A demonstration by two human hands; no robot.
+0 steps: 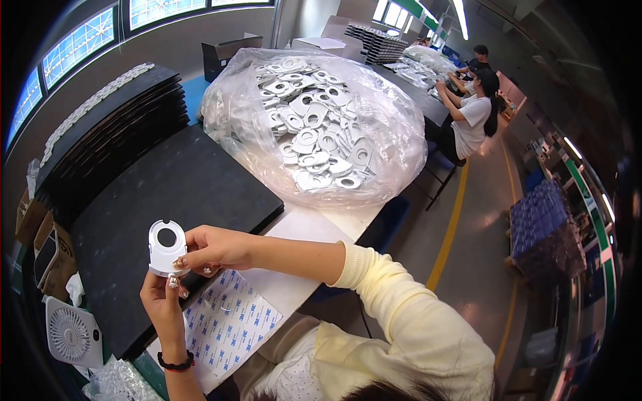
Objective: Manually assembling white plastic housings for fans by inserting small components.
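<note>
Between my two hands is a white plastic part [162,259] with a round hole and a rounded top, held up over a large black board [167,180]. The fingers of my left hand [160,297] grip its lower edge from below. My right hand [210,250] pinches its lower right side, thumb on the face. Under my wrists lies a sheet of adhesive pads with blue print [234,321] on the white table. Farther off, a big clear plastic bag [227,113] lies open, heaped with many similar white parts [317,134].
A tall stack of black boards [127,127] stands at the left, a row of white parts on top. Near it are cardboard boxes [57,257] and a small white fan [72,332]. Co-workers [471,113] sit along the far table. Wrapped blue goods [545,227] stand across the aisle.
</note>
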